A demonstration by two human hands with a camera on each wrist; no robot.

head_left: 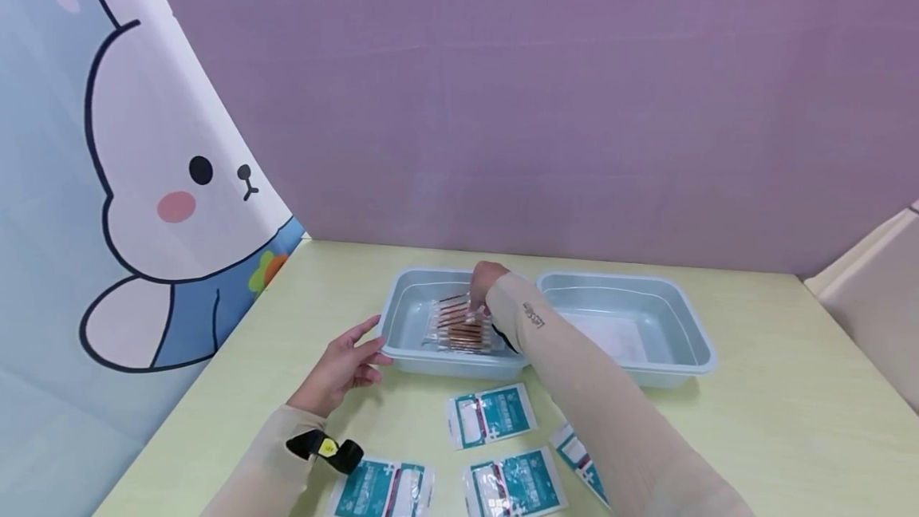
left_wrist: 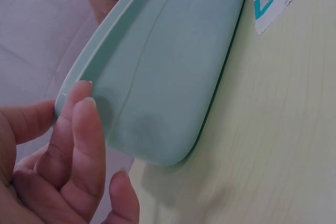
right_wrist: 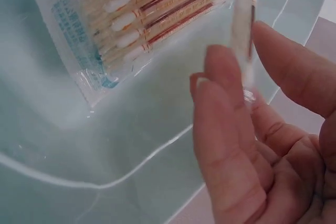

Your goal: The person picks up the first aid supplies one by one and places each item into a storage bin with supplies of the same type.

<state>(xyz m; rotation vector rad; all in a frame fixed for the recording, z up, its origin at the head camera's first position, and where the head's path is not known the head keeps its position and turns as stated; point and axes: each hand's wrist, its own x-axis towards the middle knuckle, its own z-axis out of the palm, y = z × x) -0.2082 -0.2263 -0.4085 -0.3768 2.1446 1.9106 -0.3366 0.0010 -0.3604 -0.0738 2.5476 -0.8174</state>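
My left hand (head_left: 343, 365) is at the left end of the left pale-blue plastic tray (head_left: 452, 365). Its thumb and fingers pinch the tray's rim (left_wrist: 100, 38). Inside that tray is my right hand (head_left: 491, 284), its back toward the head camera. In the right wrist view, thumb and fingers pinch a clear packet of swabs (right_wrist: 242, 30), seen nearly edge-on and blurred. Beside it on the tray floor lies another clear packet of cotton swabs (right_wrist: 157, 14), with white tips and reddish-brown sticks.
A second pale-blue tray (head_left: 692, 333) stands to the right. Several teal-and-white packets (head_left: 491, 415) lie on the pale table (head_left: 775, 413) in front, one partly under the right sleeve (head_left: 596, 389). A purple cloth (head_left: 546, 102) hangs behind.
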